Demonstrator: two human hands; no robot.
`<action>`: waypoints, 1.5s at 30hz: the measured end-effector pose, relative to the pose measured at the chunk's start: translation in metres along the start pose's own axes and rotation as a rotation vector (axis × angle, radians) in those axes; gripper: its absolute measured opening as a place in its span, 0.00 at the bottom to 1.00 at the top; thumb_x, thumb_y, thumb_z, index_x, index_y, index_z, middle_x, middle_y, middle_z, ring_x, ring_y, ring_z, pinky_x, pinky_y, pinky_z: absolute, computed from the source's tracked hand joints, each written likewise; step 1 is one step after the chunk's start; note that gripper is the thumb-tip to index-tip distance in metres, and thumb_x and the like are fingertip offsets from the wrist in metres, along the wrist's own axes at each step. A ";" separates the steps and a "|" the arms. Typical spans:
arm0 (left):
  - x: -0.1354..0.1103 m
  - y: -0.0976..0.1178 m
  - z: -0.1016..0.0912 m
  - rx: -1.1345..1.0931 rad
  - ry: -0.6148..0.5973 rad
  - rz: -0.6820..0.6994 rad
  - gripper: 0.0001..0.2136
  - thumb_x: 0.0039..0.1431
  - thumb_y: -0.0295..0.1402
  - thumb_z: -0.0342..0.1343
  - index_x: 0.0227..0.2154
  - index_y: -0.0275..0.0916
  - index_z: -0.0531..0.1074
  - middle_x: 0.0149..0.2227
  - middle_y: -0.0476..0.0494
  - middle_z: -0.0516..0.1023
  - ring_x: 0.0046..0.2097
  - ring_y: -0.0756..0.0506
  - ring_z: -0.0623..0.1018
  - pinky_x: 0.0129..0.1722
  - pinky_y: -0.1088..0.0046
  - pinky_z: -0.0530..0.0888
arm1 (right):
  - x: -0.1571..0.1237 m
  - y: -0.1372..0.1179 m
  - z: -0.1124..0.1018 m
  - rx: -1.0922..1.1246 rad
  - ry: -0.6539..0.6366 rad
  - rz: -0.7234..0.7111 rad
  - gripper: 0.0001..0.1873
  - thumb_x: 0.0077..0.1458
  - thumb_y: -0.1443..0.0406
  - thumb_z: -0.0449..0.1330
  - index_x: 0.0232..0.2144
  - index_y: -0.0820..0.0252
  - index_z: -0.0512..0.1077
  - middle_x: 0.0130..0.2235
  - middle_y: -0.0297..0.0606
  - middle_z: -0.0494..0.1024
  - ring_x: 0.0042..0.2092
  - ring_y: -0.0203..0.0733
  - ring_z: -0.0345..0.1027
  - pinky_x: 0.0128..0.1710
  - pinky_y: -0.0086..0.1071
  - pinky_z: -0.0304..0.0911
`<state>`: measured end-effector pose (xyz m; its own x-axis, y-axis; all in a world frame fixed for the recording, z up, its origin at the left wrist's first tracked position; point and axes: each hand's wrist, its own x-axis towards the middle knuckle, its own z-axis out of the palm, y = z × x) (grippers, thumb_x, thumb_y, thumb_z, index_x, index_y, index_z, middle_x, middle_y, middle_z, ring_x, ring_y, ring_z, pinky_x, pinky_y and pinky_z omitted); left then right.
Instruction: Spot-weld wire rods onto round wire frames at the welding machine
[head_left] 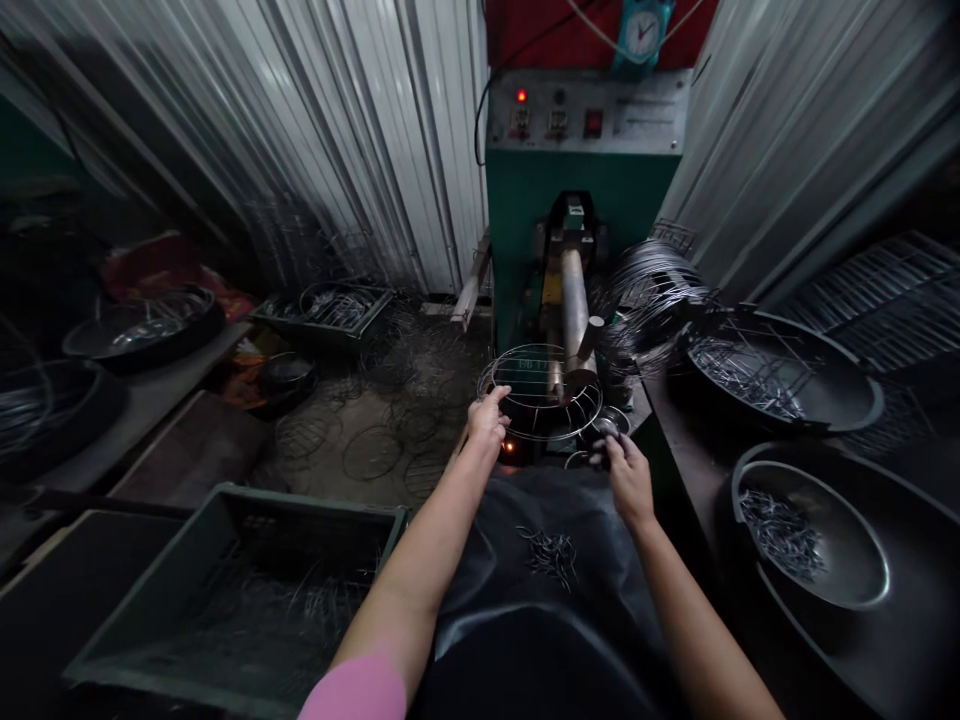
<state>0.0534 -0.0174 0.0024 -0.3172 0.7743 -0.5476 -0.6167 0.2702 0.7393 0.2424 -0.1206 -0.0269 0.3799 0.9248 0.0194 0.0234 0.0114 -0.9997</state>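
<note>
A round wire frame (538, 392) sits at the front of a green welding machine (577, 190), under its metal arm (574, 300). My left hand (487, 420) grips the frame's left rim. My right hand (626, 470) is pinched on a small wire piece just below the frame's right side. A heap of short wire pieces (551, 553) lies on the dark apron over my lap.
Two dark basins of wire pieces (780, 375) (806, 535) stand on the right bench. A coil of wire rings (649, 285) hangs beside the machine. A green crate (240, 590) sits at lower left. Loose wire rings (375, 440) litter the floor; corrugated walls close in.
</note>
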 end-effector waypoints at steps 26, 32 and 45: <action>-0.018 -0.006 -0.009 -0.069 0.025 0.040 0.18 0.29 0.29 0.64 0.20 0.38 0.58 0.16 0.62 0.51 0.15 0.60 0.49 0.14 0.81 0.46 | -0.035 0.084 -0.056 -0.604 0.019 0.163 0.11 0.41 0.62 0.53 0.31 0.56 0.66 0.30 0.40 0.74 0.34 0.46 0.70 0.37 0.37 0.63; -0.014 -0.007 -0.008 -0.045 0.003 0.062 0.20 0.29 0.30 0.65 0.21 0.39 0.56 0.17 0.61 0.52 0.15 0.60 0.51 0.14 0.81 0.47 | -0.032 0.059 -0.049 -0.202 -0.091 0.288 0.16 0.39 0.54 0.59 0.27 0.56 0.61 0.21 0.29 0.69 0.20 0.34 0.60 0.22 0.28 0.56; -0.019 0.002 -0.003 -0.050 0.006 0.089 0.19 0.31 0.28 0.64 0.22 0.39 0.56 0.19 0.60 0.53 0.16 0.60 0.52 0.14 0.82 0.47 | -0.059 0.068 -0.045 -0.234 -0.162 0.454 0.10 0.36 0.62 0.55 0.26 0.57 0.61 0.17 0.24 0.63 0.18 0.31 0.53 0.18 0.26 0.48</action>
<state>0.0555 -0.0332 0.0131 -0.3768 0.7906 -0.4827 -0.6212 0.1709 0.7648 0.2635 -0.1917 -0.0957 0.2525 0.8643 -0.4351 0.1030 -0.4711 -0.8760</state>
